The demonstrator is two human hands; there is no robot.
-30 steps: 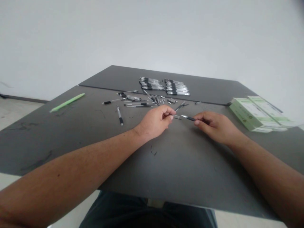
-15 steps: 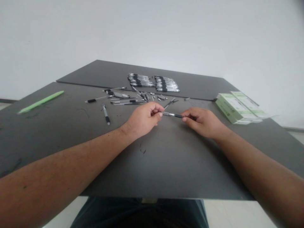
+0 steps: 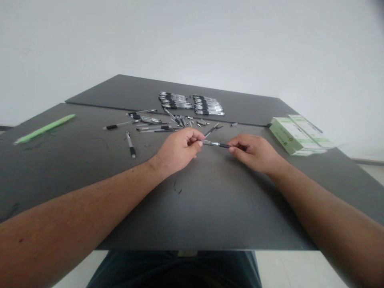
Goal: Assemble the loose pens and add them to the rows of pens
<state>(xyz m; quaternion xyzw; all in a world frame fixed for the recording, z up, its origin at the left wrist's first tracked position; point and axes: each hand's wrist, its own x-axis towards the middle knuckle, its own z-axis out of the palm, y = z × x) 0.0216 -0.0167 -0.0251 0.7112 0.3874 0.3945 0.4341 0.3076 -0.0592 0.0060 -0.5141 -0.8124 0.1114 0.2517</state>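
Between my two hands a pen [image 3: 215, 143] lies nearly level above the dark table. My left hand [image 3: 183, 149] pinches its clear end, partly hidden by the fingers. The dark grip end is pinched by the thumb and fingers of my right hand [image 3: 253, 152]. Just behind the left fingertips lies a thin dark pen part [image 3: 211, 130]. Loose pens and pen parts [image 3: 156, 127] are scattered beyond my left hand, and one separate pen [image 3: 131, 144] lies left of it.
Two rows of pens, a left row [image 3: 175, 100] and a right row [image 3: 208, 105], lie at the back. Green-and-white boxes [image 3: 295, 136] stand to the right. A long light-green stick-like object [image 3: 45, 129] lies far left. A seam crosses the dark table [image 3: 210, 208].
The whole view has shifted slightly, so everything sits a little further left. Both hands keep their hold on the pen, with no clear change in grip.
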